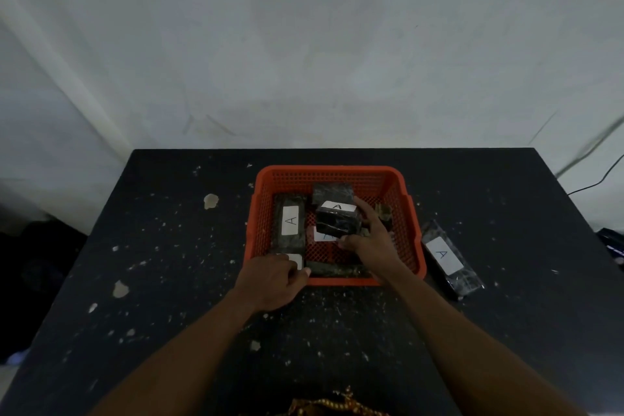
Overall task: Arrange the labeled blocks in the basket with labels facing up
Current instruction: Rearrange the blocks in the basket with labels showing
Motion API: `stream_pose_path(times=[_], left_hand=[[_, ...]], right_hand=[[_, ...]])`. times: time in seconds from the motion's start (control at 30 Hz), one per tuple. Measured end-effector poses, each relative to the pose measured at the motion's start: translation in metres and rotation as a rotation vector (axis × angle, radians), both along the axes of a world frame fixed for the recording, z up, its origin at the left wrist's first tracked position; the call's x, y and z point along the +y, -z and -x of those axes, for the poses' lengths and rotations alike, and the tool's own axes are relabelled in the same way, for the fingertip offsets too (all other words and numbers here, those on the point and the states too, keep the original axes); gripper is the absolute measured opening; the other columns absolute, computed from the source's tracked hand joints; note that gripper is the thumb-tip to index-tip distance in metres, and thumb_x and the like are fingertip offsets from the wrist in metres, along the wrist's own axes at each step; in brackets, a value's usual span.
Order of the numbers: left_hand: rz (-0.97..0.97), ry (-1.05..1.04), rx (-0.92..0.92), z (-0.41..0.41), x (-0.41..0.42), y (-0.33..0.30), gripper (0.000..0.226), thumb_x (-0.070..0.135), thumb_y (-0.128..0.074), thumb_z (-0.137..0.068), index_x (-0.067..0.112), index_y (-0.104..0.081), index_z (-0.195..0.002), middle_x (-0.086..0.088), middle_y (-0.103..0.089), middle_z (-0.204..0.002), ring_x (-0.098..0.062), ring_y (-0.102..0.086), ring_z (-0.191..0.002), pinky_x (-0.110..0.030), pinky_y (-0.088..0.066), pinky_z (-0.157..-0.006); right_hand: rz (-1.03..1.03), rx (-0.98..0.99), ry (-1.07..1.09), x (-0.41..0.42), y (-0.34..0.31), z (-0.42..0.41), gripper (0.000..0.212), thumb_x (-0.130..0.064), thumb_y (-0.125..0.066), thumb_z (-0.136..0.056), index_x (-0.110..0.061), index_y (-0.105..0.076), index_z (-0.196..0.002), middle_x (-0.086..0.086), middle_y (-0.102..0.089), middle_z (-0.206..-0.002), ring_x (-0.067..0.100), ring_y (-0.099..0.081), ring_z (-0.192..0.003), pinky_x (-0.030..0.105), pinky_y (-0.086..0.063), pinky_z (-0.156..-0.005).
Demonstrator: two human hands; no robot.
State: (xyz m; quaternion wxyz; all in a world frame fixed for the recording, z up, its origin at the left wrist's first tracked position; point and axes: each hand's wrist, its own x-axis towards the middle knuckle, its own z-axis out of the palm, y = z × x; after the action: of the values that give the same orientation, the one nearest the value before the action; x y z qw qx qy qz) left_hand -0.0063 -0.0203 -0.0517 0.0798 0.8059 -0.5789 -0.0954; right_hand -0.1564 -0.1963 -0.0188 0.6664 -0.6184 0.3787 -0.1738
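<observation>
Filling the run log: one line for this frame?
right hand grips labeled block in basket | left hand at near rim on block | one block outside on table

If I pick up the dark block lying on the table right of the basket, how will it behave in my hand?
The dark marbled rectangular block with a white "A" label looks solid and stone-like, so it is probably rigid and heavy for its size. Its flat faces suggest it will slide, not roll. Its surface looks glossy, perhaps a wrapping, so it may be slippery; a firm grip seems wise.

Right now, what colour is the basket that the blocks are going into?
Orange-red, with a mesh of small holes in its walls and floor; the head view shows it plainly.
</observation>
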Motion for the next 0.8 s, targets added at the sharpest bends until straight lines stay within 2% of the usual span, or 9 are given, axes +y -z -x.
stream_pose_path(times=[0.1, 0.23, 0.37, 0.47, 0.53, 0.6, 0.7, 0.8], left_hand=[[-0.008, -0.008, 0.019, -0.001, -0.001, 0.0, 0.067, 0.072, -0.014, -0.088, 0.027, -0.058, -0.067, 0.011, -0.051, -0.066, -0.002, -0.049, -0.059, -0.021, -0.034, -0.056], [-0.023, -0.013, 0.019, -0.002, -0.001, 0.003, 0.067, 0.072, -0.014, -0.089, 0.027, -0.061, -0.071, 0.011, -0.052, -0.068, -0.003, -0.051, -0.062, -0.022, -0.037, -0.058], [-0.006, -0.017, 0.004, -0.002, -0.001, 0.003, 0.067, 0.071, -0.016, -0.091, 0.026, -0.061, -0.069, 0.011, -0.051, -0.067, -0.004, -0.049, -0.059, -0.023, -0.036, -0.056], [-0.018, -0.018, 0.012, -0.002, -0.001, 0.003, 0.066, 0.07, -0.017, -0.091, 0.026, -0.061, -0.069, 0.011, -0.051, -0.067, -0.004, -0.05, -0.059, -0.024, -0.042, -0.058], [-0.015, -0.018, 0.012, -0.002, -0.001, 0.003, 0.066, 0.07, -0.017, -0.091, 0.026, -0.061, -0.068, 0.011, -0.051, -0.067, -0.004, -0.049, -0.059, -0.023, -0.039, -0.056], [-0.008, -0.018, 0.013, -0.002, -0.002, 0.002, 0.066, 0.071, -0.016, -0.09, 0.026, -0.059, -0.067, 0.012, -0.05, -0.065, -0.004, -0.048, -0.058, -0.021, -0.032, -0.053], [-0.008, -0.01, 0.015, -0.001, -0.002, 0.002, 0.066, 0.072, -0.016, -0.09, 0.027, -0.057, -0.066, 0.012, -0.048, -0.064, -0.003, -0.047, -0.057, -0.022, -0.03, -0.053], [-0.009, -0.014, 0.016, -0.001, -0.001, 0.001, 0.065, 0.071, -0.017, -0.091, 0.027, -0.058, -0.066, 0.012, -0.048, -0.064, -0.003, -0.047, -0.057, -0.023, -0.035, -0.055]], right_hand=[[0.009, 0.011, -0.015, -0.002, 0.001, -0.001, 0.076, 0.007, -0.073, -0.075, -0.044, -0.047, -0.126, 0.004, -0.053, -0.124, 0.022, -0.066, -0.096, 0.032, -0.061, -0.071], [0.05, -0.004, 0.034, 0.0, 0.002, -0.005, 0.047, -0.024, -0.079, -0.08, -0.045, -0.049, -0.11, -0.007, -0.058, -0.112, 0.014, -0.071, -0.087, 0.031, -0.061, -0.067], [0.176, 0.129, 0.022, -0.002, 0.002, -0.009, 0.037, -0.043, -0.073, -0.083, -0.047, -0.046, -0.108, -0.015, -0.059, -0.103, 0.008, -0.066, -0.085, 0.025, -0.059, -0.063], [0.261, 0.206, -0.03, -0.002, 0.001, -0.01, 0.038, -0.051, -0.071, -0.08, -0.051, -0.044, -0.107, -0.016, -0.058, -0.104, 0.004, -0.063, -0.086, 0.017, -0.054, -0.058], [0.328, 0.253, -0.056, -0.003, 0.004, -0.012, 0.048, -0.053, -0.072, -0.077, -0.049, -0.043, -0.116, -0.005, -0.056, -0.114, 0.014, -0.06, -0.098, 0.029, -0.058, -0.073], [0.39, 0.304, -0.08, -0.003, 0.006, -0.014, 0.061, -0.054, -0.073, -0.075, -0.043, -0.043, -0.127, 0.002, -0.051, -0.119, 0.02, -0.053, -0.107, 0.039, -0.053, -0.085], [0.443, 0.306, -0.129, -0.002, 0.008, -0.018, 0.061, -0.049, -0.075, -0.078, -0.03, -0.048, -0.129, 0.0, -0.056, -0.122, 0.017, -0.054, -0.109, 0.029, -0.047, -0.079], [0.431, 0.289, -0.147, 0.0, 0.009, -0.019, 0.058, -0.044, -0.078, -0.078, -0.027, -0.05, -0.126, -0.003, -0.057, -0.119, 0.011, -0.055, -0.1, 0.017, -0.042, -0.068]])
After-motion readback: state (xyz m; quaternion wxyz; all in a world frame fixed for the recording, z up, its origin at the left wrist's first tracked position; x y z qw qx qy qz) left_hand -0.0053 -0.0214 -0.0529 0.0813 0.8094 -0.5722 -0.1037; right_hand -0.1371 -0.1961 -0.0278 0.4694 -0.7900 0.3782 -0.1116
